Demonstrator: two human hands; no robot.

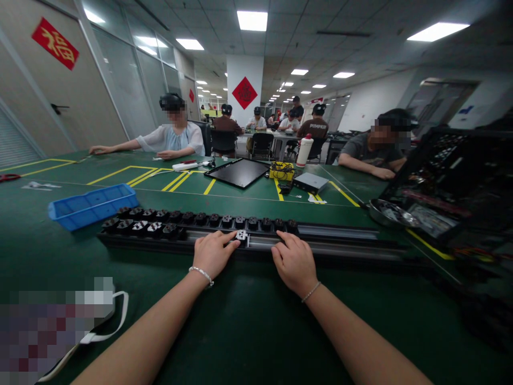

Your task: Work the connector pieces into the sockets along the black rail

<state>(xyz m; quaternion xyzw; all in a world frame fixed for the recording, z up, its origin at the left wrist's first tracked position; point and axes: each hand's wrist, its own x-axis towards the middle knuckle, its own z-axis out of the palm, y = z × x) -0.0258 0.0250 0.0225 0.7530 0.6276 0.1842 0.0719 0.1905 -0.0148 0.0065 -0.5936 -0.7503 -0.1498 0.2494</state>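
A long black double-channel rail (352, 249) lies across the table in front of me. Several small black blocks with metallic tops stand in a row along its back channel, and a shorter row sits at the left of the front channel. My left hand (212, 254) pinches a small black block with a pale top (241, 235) between thumb and index finger, in the front channel. To its right, my right hand (295, 262) rests by the rail's front edge, fingers loosely bent and apart, index reaching toward the back row. Nothing shows in its grasp.
A blue plastic bin (94, 206) stands behind the rail's left end. Farther back are a black flat panel (239, 173), a grey box (310, 183) and a white bottle (304, 151). At the right are a metal bowl (387, 212) and an open computer case (452, 176). Other people sit around.
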